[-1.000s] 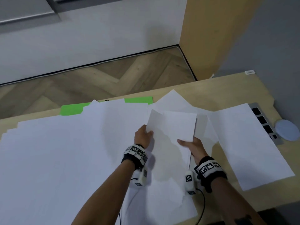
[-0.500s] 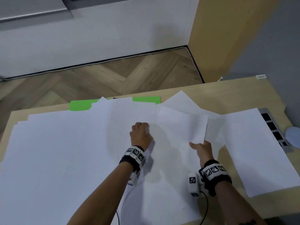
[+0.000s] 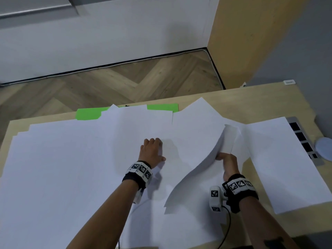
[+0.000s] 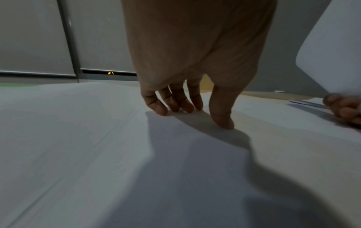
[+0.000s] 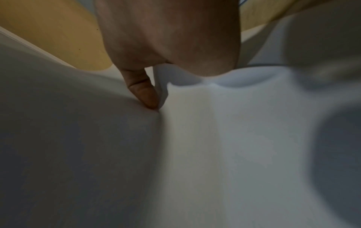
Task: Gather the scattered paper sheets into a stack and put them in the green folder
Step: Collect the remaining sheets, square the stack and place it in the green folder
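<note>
Right hand (image 3: 226, 163) pinches a curled sheet (image 3: 212, 146) — left hand (image 3: 152, 151) fingers (image 4: 175, 103) pressed together on the paper spread (image 3: 62, 168).

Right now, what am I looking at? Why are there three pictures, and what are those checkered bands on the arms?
A person is tidying paper. The big picture comes from a camera on their head; the other two come from small cameras strapped to each wrist, by those checkered bands. White paper sheets cover a wooden desk. A green folder peeks out at the far edge. The left hand presses its fingertips on the sheets. The right hand pinches one curled sheet, lifting its edge.
</note>
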